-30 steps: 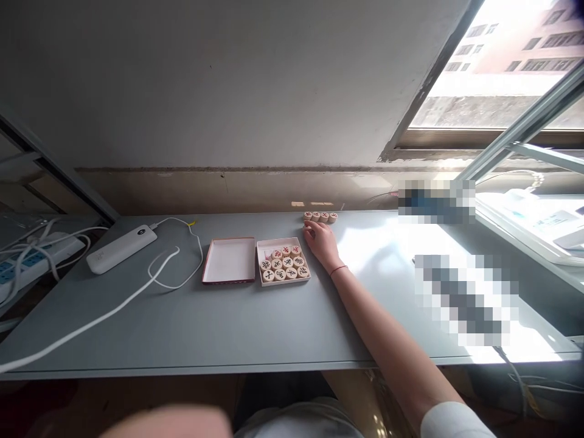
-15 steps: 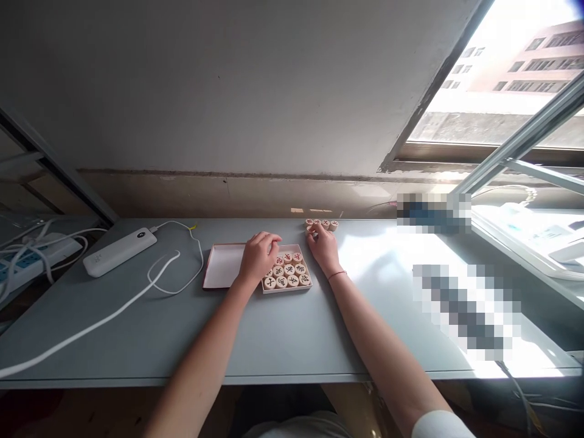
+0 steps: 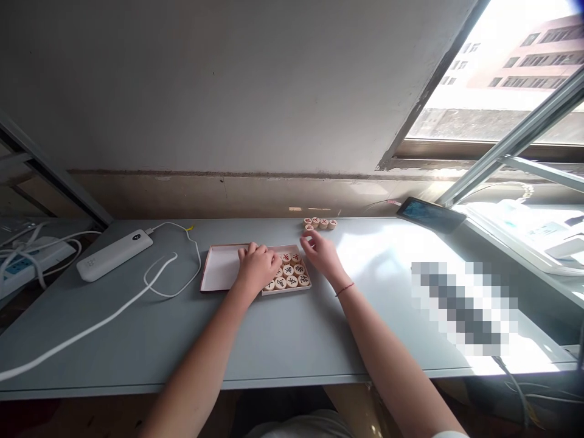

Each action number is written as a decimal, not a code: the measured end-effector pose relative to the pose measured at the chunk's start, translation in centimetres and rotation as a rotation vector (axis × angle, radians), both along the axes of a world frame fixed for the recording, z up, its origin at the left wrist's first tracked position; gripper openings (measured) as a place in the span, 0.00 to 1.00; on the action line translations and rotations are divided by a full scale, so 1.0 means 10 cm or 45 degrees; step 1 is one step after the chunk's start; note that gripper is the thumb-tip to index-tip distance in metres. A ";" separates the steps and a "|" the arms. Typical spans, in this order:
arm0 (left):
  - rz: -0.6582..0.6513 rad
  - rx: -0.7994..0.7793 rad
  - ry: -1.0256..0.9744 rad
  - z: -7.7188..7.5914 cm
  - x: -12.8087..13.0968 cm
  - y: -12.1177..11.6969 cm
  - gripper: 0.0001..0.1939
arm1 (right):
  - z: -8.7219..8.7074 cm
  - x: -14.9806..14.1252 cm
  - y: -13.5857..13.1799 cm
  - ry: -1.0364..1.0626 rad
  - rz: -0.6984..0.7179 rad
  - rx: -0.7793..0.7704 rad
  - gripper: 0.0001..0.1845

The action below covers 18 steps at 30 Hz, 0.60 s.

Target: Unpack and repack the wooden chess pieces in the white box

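Note:
My left hand [image 3: 259, 266] rests over the left part of the white open box [image 3: 287, 291], fingers curled down among round Chinese chess pieces [image 3: 292, 281] with red and black characters. Its fingertips are hidden, so what they hold cannot be made out. To the right of the box, my right hand [image 3: 320, 251] hovers with thumb and forefinger apart and nothing between them. Just beyond its fingers, a single piece [image 3: 309, 227] lies in front of a short row of pieces [image 3: 323, 223] near the back edge.
The box lid [image 3: 223, 267] lies inside up, left of the box. Further left are a white power bank [image 3: 114, 254] and a looping white cable [image 3: 109, 322]. A phone-like device [image 3: 429, 214] leans at the back right. A blurred dark object [image 3: 463, 307] lies on the right.
My left hand came in from the lower left and lowered onto the box's left part. My right hand drew back from the row, leaving one piece in front of it.

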<state>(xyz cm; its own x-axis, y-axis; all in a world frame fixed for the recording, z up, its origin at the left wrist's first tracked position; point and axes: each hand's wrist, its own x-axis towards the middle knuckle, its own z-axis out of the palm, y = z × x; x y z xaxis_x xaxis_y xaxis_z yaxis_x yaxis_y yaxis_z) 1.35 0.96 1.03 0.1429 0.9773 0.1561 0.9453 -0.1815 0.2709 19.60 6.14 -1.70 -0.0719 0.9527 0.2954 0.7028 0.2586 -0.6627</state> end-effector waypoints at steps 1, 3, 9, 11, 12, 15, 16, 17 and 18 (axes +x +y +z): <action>-0.006 -0.007 0.004 0.00 0.01 -0.02 0.19 | 0.03 -0.03 -0.04 -0.029 0.048 -0.083 0.14; -0.006 -0.023 0.005 0.02 0.03 -0.05 0.19 | 0.07 -0.09 -0.09 -0.100 0.108 -0.162 0.14; -0.035 -0.092 0.084 0.08 0.04 -0.08 0.17 | 0.17 -0.12 -0.15 -0.099 0.245 -0.088 0.16; -0.033 -0.090 0.101 0.10 0.04 -0.09 0.17 | 0.22 -0.13 -0.18 -0.099 0.351 -0.024 0.15; -0.029 -0.086 0.107 0.10 0.04 -0.10 0.18 | 0.24 -0.14 -0.20 -0.105 0.407 -0.021 0.14; -0.009 -0.084 0.122 0.11 0.05 -0.12 0.18 | 0.30 -0.16 -0.24 -0.119 0.500 -0.079 0.14; -0.003 -0.089 0.123 0.11 0.06 -0.13 0.18 | 0.31 -0.16 -0.25 -0.120 0.500 -0.097 0.14; 0.000 -0.098 0.120 0.11 0.06 -0.13 0.18 | 0.32 -0.15 -0.25 -0.122 0.494 -0.109 0.13; 0.001 -0.106 0.115 0.11 0.06 -0.13 0.18 | 0.33 -0.15 -0.26 -0.126 0.490 -0.117 0.13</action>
<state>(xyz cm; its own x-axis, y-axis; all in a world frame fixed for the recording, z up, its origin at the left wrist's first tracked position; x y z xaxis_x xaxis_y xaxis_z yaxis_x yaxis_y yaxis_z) 1.95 -0.37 2.13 0.1521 0.9865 0.0608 0.9666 -0.1613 0.1990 18.14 3.56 1.57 -0.4519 0.8729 0.1841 0.6278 0.4578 -0.6295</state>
